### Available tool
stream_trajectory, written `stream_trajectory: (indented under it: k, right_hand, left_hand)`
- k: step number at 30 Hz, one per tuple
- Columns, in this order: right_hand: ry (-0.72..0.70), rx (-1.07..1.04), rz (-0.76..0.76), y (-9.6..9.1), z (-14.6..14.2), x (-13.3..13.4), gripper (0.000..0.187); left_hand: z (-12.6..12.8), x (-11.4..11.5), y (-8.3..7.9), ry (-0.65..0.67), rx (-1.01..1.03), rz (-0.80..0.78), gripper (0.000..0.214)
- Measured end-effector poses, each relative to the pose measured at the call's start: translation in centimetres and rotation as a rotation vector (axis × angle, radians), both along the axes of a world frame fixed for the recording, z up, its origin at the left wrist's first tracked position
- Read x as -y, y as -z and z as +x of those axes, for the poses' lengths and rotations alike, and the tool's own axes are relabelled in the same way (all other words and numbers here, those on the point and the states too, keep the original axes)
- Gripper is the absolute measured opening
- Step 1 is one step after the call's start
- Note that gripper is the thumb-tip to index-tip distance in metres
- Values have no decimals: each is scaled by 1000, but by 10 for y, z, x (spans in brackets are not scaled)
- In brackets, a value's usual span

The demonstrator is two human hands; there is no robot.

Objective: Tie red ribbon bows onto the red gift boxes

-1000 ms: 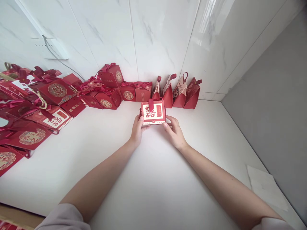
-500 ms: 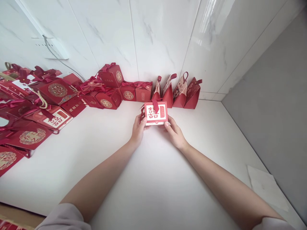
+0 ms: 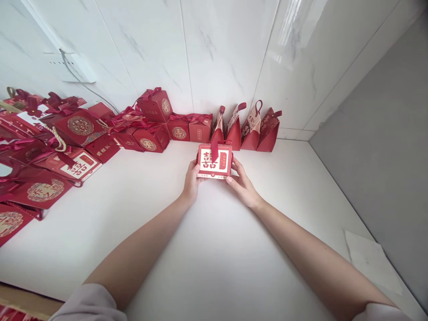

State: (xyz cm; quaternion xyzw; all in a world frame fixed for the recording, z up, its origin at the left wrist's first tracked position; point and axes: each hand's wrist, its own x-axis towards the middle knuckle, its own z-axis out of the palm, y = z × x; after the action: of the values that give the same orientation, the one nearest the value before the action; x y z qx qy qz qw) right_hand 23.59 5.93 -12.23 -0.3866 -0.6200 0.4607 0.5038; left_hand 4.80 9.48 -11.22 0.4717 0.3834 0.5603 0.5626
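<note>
Between my two hands is a small red and white gift box (image 3: 205, 167) with a red double-happiness character on its front and a dark red ribbon (image 3: 214, 154) hanging over it. My left hand (image 3: 191, 182) grips its left side, thumb on the lower front corner. At the right side, my right hand (image 3: 243, 183) holds it with the thumb at the lower right corner and fingers behind. The far fingers of both hands are partly hidden by the box. Just behind it stand several pointed red boxes (image 3: 250, 137) with loop handles.
Square red boxes (image 3: 199, 131) with bows line the tiled wall (image 3: 220, 53). More red gift boxes (image 3: 47, 186) are heaped at the left of the white table (image 3: 214, 258). A white sheet (image 3: 371, 258) lies at the right, beside a grey panel (image 3: 377, 133).
The gift box has shifted slightly left and towards me, and its front has turned a little. Both hands keep hold of it. The other boxes stay where they were.
</note>
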Motion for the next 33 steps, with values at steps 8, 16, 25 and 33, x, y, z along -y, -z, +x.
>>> stream_trajectory:
  k: [8,16,25,33]
  right_hand:
    - [7,-45,-28,0,-1,-1,87]
    - [16,-28,-22,1,-2,-2,84]
    - [323,16,93,1,-5,-1,96]
    - [373,229,309,0,-10,7,100]
  left_hand:
    - [0,-2,3,-1,10,-10,46]
    - [1,-1,0,6,6,-16,49]
    - [3,6,1,-186,-307,113,47]
    - [4,10,2,-10,-394,176,64]
